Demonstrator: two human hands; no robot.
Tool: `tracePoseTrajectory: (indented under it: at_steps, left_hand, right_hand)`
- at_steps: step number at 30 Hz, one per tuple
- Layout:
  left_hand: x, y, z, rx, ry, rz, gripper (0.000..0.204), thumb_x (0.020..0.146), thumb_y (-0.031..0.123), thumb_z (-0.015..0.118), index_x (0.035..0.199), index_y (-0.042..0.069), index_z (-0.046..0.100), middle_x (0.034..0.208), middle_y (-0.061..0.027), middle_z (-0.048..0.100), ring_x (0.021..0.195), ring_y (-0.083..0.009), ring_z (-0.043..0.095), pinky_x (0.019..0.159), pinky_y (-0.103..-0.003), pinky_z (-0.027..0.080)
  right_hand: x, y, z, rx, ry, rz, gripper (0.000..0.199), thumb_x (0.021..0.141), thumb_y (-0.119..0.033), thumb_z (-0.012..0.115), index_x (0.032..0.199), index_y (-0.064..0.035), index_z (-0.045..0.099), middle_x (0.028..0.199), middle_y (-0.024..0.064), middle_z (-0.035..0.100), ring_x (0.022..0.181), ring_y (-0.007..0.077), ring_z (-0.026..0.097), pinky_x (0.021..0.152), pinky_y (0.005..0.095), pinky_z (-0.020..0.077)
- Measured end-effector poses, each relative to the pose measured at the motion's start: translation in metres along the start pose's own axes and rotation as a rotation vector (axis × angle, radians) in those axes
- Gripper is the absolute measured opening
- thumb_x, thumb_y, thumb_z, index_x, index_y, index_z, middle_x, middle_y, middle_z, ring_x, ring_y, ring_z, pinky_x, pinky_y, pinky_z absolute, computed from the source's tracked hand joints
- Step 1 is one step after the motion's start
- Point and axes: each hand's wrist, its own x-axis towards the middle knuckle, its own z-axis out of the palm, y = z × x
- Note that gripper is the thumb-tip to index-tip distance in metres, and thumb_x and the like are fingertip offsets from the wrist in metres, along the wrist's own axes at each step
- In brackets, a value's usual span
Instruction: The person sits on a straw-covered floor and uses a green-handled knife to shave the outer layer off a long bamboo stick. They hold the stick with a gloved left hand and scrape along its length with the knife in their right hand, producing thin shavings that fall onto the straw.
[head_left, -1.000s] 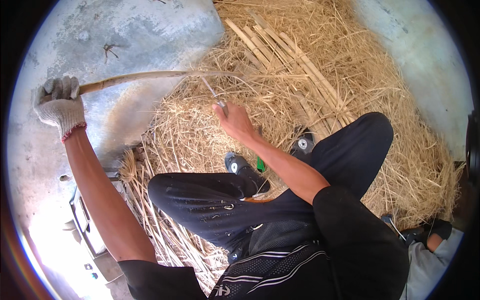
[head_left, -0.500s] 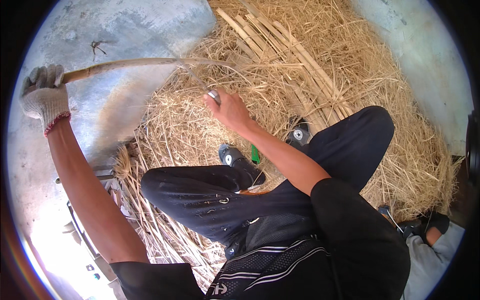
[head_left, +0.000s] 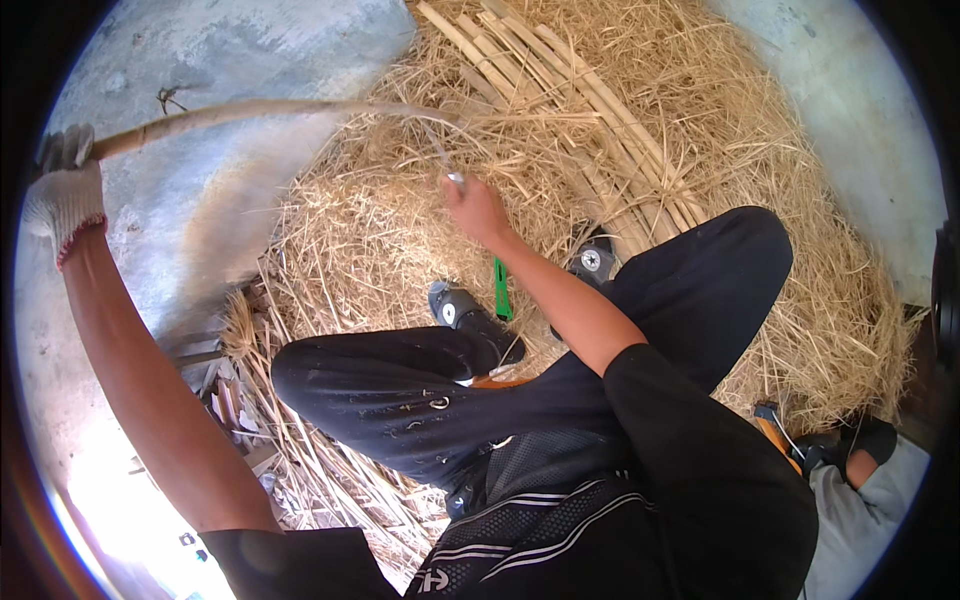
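**A:** Off the left side of the straw-coloured pile (head_left: 360, 230), a long bamboo-looking strip (head_left: 240, 110) arches across the pale floor (head_left: 270, 60), thin end reaching out over the pile's upper part. Who's got hold of what?

**B:** Left hand (head_left: 68, 190), gloved, is wrapped around the near end, well out left of the pile. Right hand (head_left: 480, 210), bare, is over the pile and closed around what looks like a thin knife (head_left: 447, 163). Blade's blurry, so can't tell if it's touching the strip.

**A:** How would that strip handle, you reckon?

**B:** Light, I'd guess, and stiff but springy, going by that bow (the lens may exaggerate it). Probably slick on the face, splintery along the edges, and likelier to split lengthwise than snap. I'd hold it right where the left hand is, at the wider-looking end. The tip over the pile seems too whippy to steady anything.

**A:** Anything different from half a second ago?

**B:** Yeah, the knife. It lay across the pile's left edge, now it's over the pile proper, right hand shifted inward with it. More of the green tool-like piece (head_left: 502, 290) on the pile shows, too. Left hand's still clamped on the same end.
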Motion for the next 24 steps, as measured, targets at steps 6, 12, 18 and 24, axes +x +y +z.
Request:
tracePoseTrajectory:
  at_steps: [6,12,18,24]
  left_hand:
    - [0.063,-0.029,-0.028,0.394,-0.220,0.244,0.026,0.092,0.017,0.046,0.102,-0.003,0.060,0.105,-0.0130,0.067,0.114,-0.0292,0.059,0.096,-0.045,0.049]
    - [-0.013,0.018,0.028,-0.125,0.034,-0.094,0.027,0.092,0.020,0.040,0.083,-0.001,0.054,0.081,-0.0133,0.060,0.085,-0.0315,0.060,0.078,-0.044,0.052]
    - [-0.090,0.101,0.093,-0.311,0.122,-0.213,0.023,0.089,0.019,0.037,0.068,0.010,0.036,0.059,-0.0015,0.027,0.051,-0.0158,0.025,0.050,-0.033,0.024]
    - [-0.107,0.103,0.063,-0.419,0.123,-0.284,0.025,0.087,0.019,0.040,0.064,0.012,0.036,0.057,-0.0008,0.029,0.048,-0.0140,0.023,0.048,-0.031,0.022]
  right_hand:
    - [0.022,0.051,-0.015,-0.130,0.004,0.149,0.056,0.097,-0.048,0.044,0.104,0.0041,0.065,0.094,0.0277,0.066,0.091,0.0392,0.066,0.078,0.0502,0.0537]
    - [0.002,0.045,-0.017,-0.137,0.032,0.273,0.055,0.095,-0.047,0.047,0.109,0.0031,0.065,0.105,0.0280,0.066,0.099,0.0417,0.065,0.086,0.0502,0.0515]
    - [0.035,0.074,-0.022,-0.162,0.118,0.244,0.053,0.093,-0.044,0.053,0.104,0.0055,0.067,0.090,0.0273,0.067,0.084,0.0388,0.068,0.075,0.0499,0.0542]
    - [0.058,-0.025,-0.160,0.316,-0.144,0.306,0.044,0.097,-0.041,0.056,0.097,0.0030,0.060,0.053,-0.0041,0.036,0.044,0.0093,0.030,0.041,0.0313,0.0311]
